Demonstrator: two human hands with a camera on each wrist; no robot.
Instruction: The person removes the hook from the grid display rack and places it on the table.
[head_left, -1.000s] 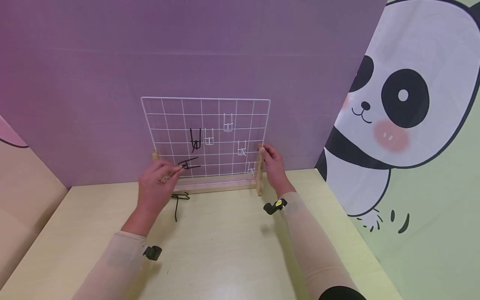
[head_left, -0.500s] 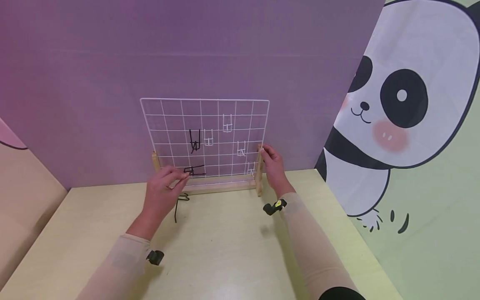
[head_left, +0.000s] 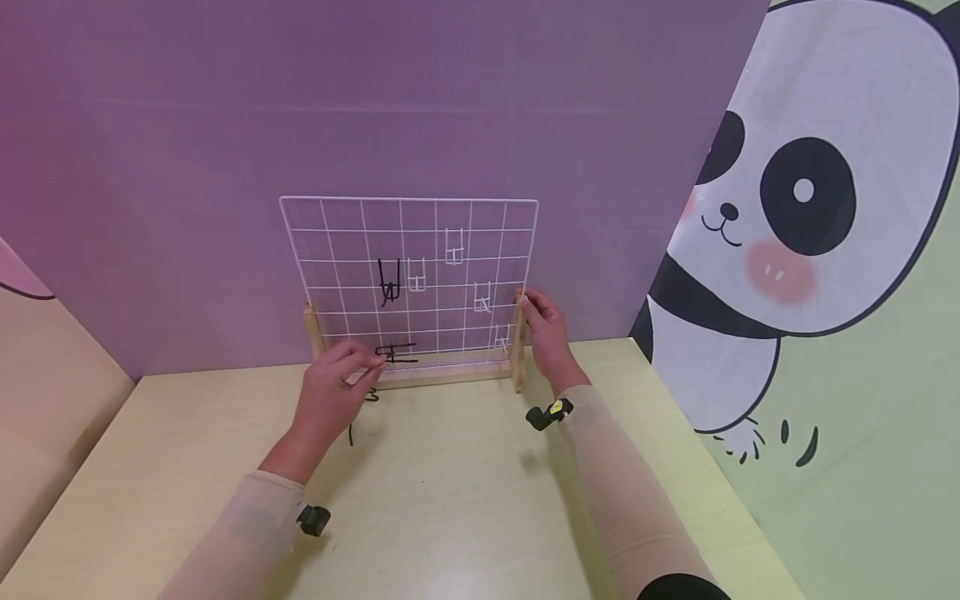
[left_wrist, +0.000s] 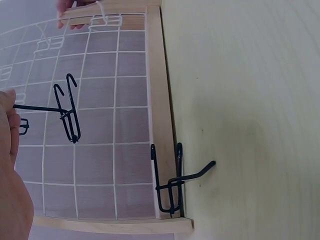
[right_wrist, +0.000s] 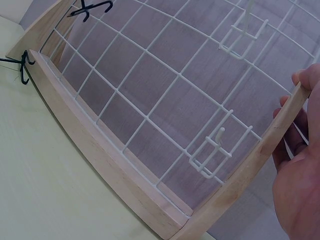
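My left hand [head_left: 335,392] pinches a black wire hook [left_wrist: 70,112] by its prong, in front of the lower left of a white wire grid panel [head_left: 437,200]. The hook's two bent tips point at the mesh; whether they touch it I cannot tell. My right hand [head_left: 550,337] grips the right post [right_wrist: 270,137] of the panel's wooden stand, thumb in front and fingers behind. A second black hook [left_wrist: 172,182] lies on the table against the stand's base, partly hidden by my left hand in the head view. Another black hook [head_left: 389,287] hangs on the grid.
Several white hooks hang on the grid, among them an upper one [head_left: 454,250] and a lower right one [right_wrist: 215,150]. The pale wooden table [head_left: 435,500] extends in front of the stand. Behind it rises a purple backdrop [head_left: 420,100].
My left hand has moved right and down with the black hook, which now sits lower before the grid. It now covers part of the hook on the table. My right hand stays put.
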